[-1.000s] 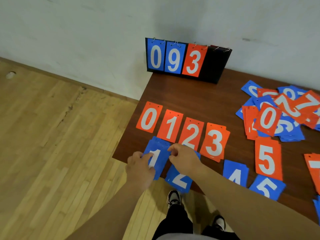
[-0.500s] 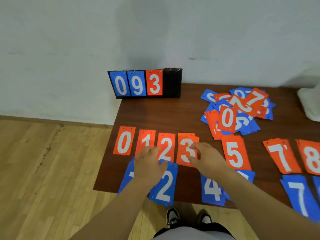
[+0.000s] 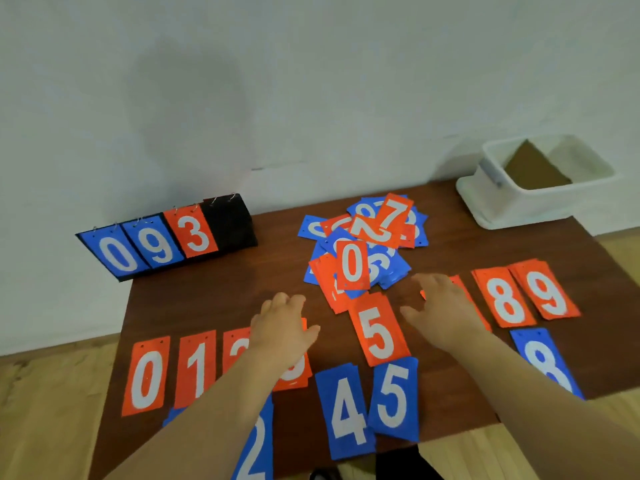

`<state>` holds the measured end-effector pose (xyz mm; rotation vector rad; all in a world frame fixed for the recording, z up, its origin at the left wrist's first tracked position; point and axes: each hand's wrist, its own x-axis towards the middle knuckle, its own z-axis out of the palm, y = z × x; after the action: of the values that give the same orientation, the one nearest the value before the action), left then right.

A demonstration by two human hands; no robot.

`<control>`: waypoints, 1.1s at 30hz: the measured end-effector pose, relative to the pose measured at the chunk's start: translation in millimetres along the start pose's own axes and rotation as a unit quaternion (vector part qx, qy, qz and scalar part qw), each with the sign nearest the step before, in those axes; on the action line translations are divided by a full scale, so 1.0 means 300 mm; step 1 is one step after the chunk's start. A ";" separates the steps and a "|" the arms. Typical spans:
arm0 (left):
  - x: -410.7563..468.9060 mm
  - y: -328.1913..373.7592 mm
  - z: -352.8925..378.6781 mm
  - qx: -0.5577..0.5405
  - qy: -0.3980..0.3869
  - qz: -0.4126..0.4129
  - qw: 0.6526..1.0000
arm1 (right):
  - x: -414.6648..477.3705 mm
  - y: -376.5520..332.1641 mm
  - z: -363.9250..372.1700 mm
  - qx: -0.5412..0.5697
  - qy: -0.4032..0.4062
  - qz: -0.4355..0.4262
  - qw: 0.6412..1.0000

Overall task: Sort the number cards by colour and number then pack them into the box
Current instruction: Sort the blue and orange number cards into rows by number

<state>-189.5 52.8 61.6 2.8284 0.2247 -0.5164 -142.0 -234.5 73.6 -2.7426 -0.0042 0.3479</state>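
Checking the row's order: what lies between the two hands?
In the head view, the red 5 pile lies between the left hand and the right hand.

Red and blue cards (image 3: 379,332) lie in rows along the tabletop's (image 3: 207,299) near edge. A jumbled pile (image 3: 353,265) lies behind, and an open white box (image 3: 540,199) stands at the far-right corner.

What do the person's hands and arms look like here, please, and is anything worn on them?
The left hand and right hand are bare: no gloves, and no ring, watch or bracelet that I can make out. The left forearm and right forearm are uncovered as far as the frame shows, with no sleeve in view.
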 end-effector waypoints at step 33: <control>0.641 0.420 0.215 -0.142 0.037 -0.224 0.963 | 1.179 0.219 0.068 -0.027 -0.031 -0.040 0.998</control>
<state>-8.0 -65.4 -38.8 2.5116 0.8910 -0.4236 193.1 -270.9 -53.7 -2.7731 -0.1425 0.4163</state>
